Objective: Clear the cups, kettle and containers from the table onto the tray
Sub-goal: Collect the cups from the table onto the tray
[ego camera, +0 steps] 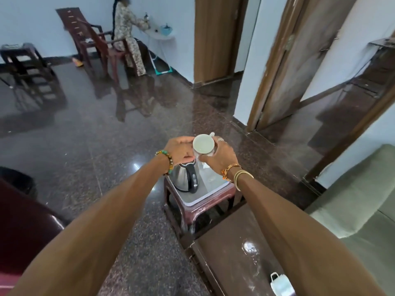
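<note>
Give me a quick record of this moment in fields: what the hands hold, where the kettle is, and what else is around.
held item: white cup, raised above the stool
left hand: grip on the cup's left side
right hand: grip on the cup's right side and underside
kettle: steel with black handle, upright on the tray
tray: on a small brown stool
table: dark, nearest the camera, a white cup-like item at its near edge
background: a seated person on a chair
</note>
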### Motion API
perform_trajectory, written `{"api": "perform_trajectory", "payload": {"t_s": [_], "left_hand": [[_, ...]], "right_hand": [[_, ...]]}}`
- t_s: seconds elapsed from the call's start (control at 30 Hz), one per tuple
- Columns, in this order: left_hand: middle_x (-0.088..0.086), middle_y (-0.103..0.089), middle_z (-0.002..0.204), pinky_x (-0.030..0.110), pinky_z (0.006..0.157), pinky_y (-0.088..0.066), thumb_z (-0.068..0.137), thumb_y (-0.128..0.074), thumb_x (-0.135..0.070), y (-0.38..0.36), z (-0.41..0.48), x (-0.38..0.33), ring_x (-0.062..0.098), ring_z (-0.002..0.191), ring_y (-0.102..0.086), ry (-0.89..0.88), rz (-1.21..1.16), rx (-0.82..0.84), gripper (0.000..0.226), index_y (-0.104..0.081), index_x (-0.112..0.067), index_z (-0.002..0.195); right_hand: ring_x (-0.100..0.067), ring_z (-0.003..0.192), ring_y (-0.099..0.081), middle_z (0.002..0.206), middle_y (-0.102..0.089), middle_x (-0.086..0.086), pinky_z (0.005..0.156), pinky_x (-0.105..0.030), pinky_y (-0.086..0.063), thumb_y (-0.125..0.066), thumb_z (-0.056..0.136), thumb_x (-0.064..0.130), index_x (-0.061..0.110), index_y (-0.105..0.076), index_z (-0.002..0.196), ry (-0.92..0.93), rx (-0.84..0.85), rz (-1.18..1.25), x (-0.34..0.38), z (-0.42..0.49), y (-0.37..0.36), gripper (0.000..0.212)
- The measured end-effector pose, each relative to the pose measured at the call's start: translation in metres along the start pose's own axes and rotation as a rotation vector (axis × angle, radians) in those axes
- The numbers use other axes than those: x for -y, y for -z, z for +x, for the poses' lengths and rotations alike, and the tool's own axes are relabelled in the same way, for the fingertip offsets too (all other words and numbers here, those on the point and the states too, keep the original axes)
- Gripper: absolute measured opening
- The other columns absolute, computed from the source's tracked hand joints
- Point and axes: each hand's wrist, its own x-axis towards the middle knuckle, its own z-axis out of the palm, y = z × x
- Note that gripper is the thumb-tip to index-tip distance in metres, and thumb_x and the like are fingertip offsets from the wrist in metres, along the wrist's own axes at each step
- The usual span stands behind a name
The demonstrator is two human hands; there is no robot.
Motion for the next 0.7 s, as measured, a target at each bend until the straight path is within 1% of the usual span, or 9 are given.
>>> {"api": "perform_trajectory", "payload": {"t_s": [0.07, 0.13, 0.23, 0.3, 0.37, 0.47, 0.53, 0.6, 0.7], "left_hand": [[0.016, -0.059, 0.110, 0.042, 0.095, -0.049, 0.083, -0.050, 0.022, 0.010, 0.004, -0.001, 0.030, 0.102, -0.057, -0.012, 0.016, 0.012, 0.051, -0.051, 0.003, 0.130], [0.019, -0.056, 0.106, 0.045, 0.097, -0.046, 0.082, -0.050, 0.024, 0.019, 0.012, 0.000, 0.031, 0.097, -0.053, -0.052, 0.043, 0.016, 0.052, -0.048, 0.007, 0.132], [0.019, -0.057, 0.110, 0.048, 0.103, -0.043, 0.083, -0.046, 0.023, 0.034, 0.028, 0.003, 0.031, 0.103, -0.054, 0.049, -0.063, -0.054, 0.051, -0.052, 0.002, 0.129], [0.022, -0.057, 0.116, 0.050, 0.103, -0.043, 0.085, -0.044, 0.022, 0.045, 0.044, 0.006, 0.036, 0.111, -0.055, 0.104, -0.106, -0.051, 0.050, -0.053, -0.001, 0.128], [0.023, -0.057, 0.117, 0.048, 0.102, -0.045, 0.084, -0.045, 0.022, 0.057, 0.061, 0.012, 0.037, 0.114, -0.056, 0.145, -0.087, -0.054, 0.049, -0.054, -0.001, 0.127], [0.020, -0.057, 0.115, 0.042, 0.097, -0.048, 0.083, -0.047, 0.023, 0.071, 0.095, 0.019, 0.032, 0.105, -0.057, 0.210, -0.029, 0.012, 0.047, -0.055, 0.003, 0.125], [0.018, -0.058, 0.119, 0.041, 0.096, -0.050, 0.084, -0.050, 0.020, 0.075, 0.120, 0.018, 0.032, 0.108, -0.059, 0.231, -0.014, 0.057, 0.041, -0.058, 0.003, 0.120], [0.018, -0.061, 0.116, 0.040, 0.093, -0.053, 0.083, -0.052, 0.017, 0.077, 0.147, 0.014, 0.033, 0.111, -0.060, 0.254, -0.036, 0.078, 0.040, -0.061, -0.002, 0.118], [0.019, -0.066, 0.109, 0.031, 0.073, -0.058, 0.081, -0.055, 0.014, 0.073, 0.187, 0.005, 0.030, 0.102, -0.064, 0.277, 0.000, 0.133, 0.041, -0.065, -0.012, 0.111]], "right_hand": [[-0.025, 0.110, -0.061, 0.121, -0.065, -0.007, 0.085, -0.026, -0.044, -0.084, 0.066, 0.036, 0.014, -0.057, 0.124, 0.016, 0.027, 0.005, 0.003, 0.011, -0.008, 0.068], [-0.024, 0.110, -0.059, 0.121, -0.063, -0.007, 0.090, -0.032, -0.049, -0.085, 0.066, 0.035, 0.014, -0.058, 0.124, 0.010, 0.064, 0.009, 0.005, 0.024, -0.018, 0.067], [-0.024, 0.108, -0.059, 0.119, -0.061, -0.009, 0.091, -0.039, -0.052, -0.084, 0.065, 0.030, 0.014, -0.059, 0.123, 0.000, 0.115, 0.014, 0.004, 0.042, -0.039, 0.066], [-0.025, 0.106, -0.060, 0.118, -0.062, -0.010, 0.090, -0.041, -0.053, -0.084, 0.065, 0.027, 0.014, -0.060, 0.123, -0.033, 0.152, 0.016, 0.002, 0.054, -0.056, 0.064], [-0.026, 0.104, -0.061, 0.117, -0.064, -0.009, 0.090, -0.043, -0.053, -0.084, 0.065, 0.026, 0.015, -0.060, 0.121, -0.064, 0.179, 0.016, -0.002, 0.064, -0.071, 0.063], [-0.025, 0.103, -0.062, 0.113, -0.066, -0.005, 0.088, -0.038, -0.052, -0.085, 0.064, 0.025, 0.014, -0.060, 0.120, -0.140, 0.168, 0.016, -0.013, 0.082, -0.094, 0.062], [-0.024, 0.103, -0.061, 0.108, -0.063, -0.002, 0.083, -0.031, -0.049, -0.085, 0.064, 0.021, 0.013, -0.060, 0.120, -0.193, 0.158, 0.027, -0.018, 0.097, -0.101, 0.062], [-0.023, 0.105, -0.059, 0.110, -0.061, -0.001, 0.082, -0.028, -0.045, -0.085, 0.065, 0.019, 0.013, -0.058, 0.123, -0.240, 0.142, 0.026, -0.024, 0.117, -0.105, 0.065], [-0.023, 0.107, -0.059, 0.116, -0.063, -0.005, 0.084, -0.027, -0.044, -0.085, 0.065, 0.022, 0.014, -0.057, 0.126, -0.301, 0.104, 0.008, -0.031, 0.144, -0.102, 0.067]]}}
